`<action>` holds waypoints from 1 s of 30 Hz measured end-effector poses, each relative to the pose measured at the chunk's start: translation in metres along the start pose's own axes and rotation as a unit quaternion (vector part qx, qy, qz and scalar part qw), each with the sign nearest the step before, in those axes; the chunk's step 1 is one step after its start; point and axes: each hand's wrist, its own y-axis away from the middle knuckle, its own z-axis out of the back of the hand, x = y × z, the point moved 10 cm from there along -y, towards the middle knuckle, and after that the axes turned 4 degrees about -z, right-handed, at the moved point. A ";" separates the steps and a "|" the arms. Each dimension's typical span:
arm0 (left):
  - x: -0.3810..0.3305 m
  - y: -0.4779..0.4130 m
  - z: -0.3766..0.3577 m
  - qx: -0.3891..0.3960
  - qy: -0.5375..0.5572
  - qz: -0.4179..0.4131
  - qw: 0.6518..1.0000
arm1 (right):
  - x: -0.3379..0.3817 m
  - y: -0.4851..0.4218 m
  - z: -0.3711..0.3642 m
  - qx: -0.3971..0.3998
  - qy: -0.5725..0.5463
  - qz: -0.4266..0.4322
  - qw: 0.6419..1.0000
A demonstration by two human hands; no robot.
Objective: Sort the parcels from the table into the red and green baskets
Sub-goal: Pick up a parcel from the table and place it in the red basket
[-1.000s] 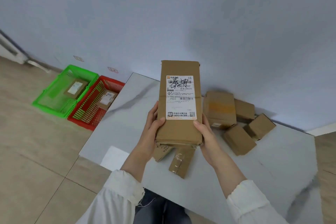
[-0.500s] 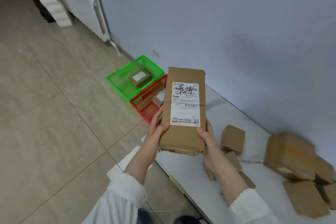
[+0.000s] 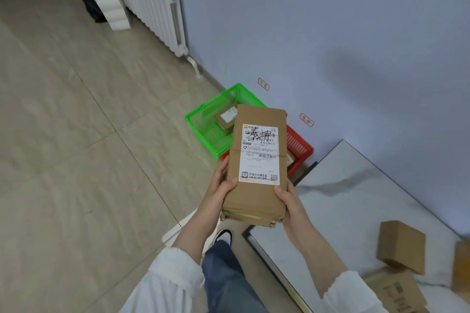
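I hold a long brown cardboard parcel [image 3: 256, 160] with a white shipping label, upright in front of me. My left hand [image 3: 218, 185] grips its lower left edge and my right hand [image 3: 288, 201] grips its lower right edge. Beyond it on the floor by the wall stand the green basket [image 3: 203, 122], with a small labelled parcel [image 3: 225, 118] inside, and the red basket [image 3: 298, 147], mostly hidden behind the held parcel. The marble table [image 3: 351, 198] lies to my right with several small brown parcels [image 3: 400, 246] at its lower right.
A white radiator [image 3: 157, 7] runs along the wall at the upper left, with a teal bag on top and stacked white foam blocks [image 3: 106, 0] beside it. Two small red-edged tags [image 3: 306, 119] are stuck on the wall above the baskets. Tiled floor spreads to the left.
My view has swung left and toward the baskets. The table and its parcels have slid to the right edge, and the held parcel now covers most of the red basket. Both hands keep their grip.
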 end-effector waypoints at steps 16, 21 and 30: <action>-0.091 -0.240 -0.018 0.239 -0.140 0.100 0.956 | 0.144 -0.173 0.068 -0.225 -0.022 0.028 0.974; -0.092 -0.301 -0.037 0.345 -0.192 0.174 0.902 | 0.146 -0.192 0.096 -0.293 -0.053 -0.006 0.955; -0.051 -0.390 -0.063 0.417 -0.262 0.269 0.828 | 0.082 -0.206 0.115 -0.417 -0.211 -0.055 0.882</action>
